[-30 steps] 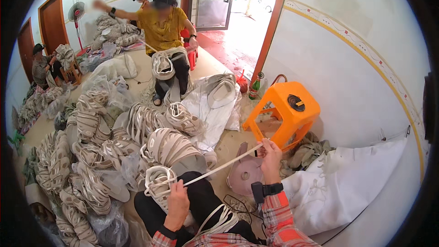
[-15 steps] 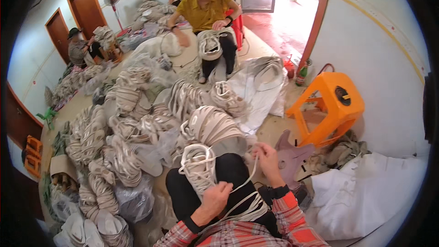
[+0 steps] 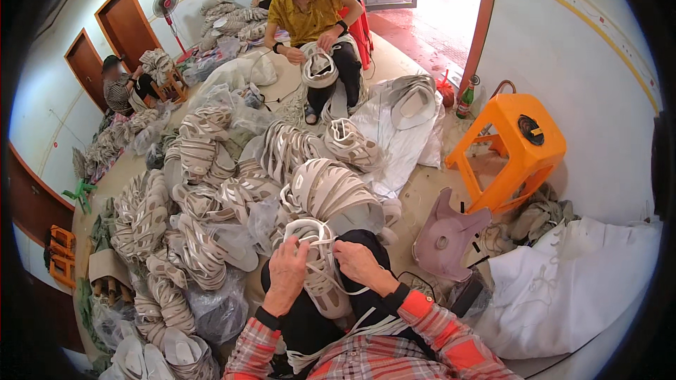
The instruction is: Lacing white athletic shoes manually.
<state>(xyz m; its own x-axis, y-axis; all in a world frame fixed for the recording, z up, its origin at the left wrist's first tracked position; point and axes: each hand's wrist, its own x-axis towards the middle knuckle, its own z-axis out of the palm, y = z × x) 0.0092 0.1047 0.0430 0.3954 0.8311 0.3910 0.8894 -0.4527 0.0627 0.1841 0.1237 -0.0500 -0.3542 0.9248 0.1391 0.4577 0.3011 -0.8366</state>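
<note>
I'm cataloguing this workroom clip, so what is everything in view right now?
sandal bundle: one, beige, on the lap, both hands on it
white cord: one, across the bundle top
sandal stacks: many, beige, heaped on the floor to the left
orange stool: one, right, by the wall
mauve stool: one, tipped over, right of the lap
white sacks: several, lower right
green bottle: one, by the doorway
fan: one, far left wall
co-workers: three, seated far side
left hand: grips the bundle
right hand: holds the cord
</note>
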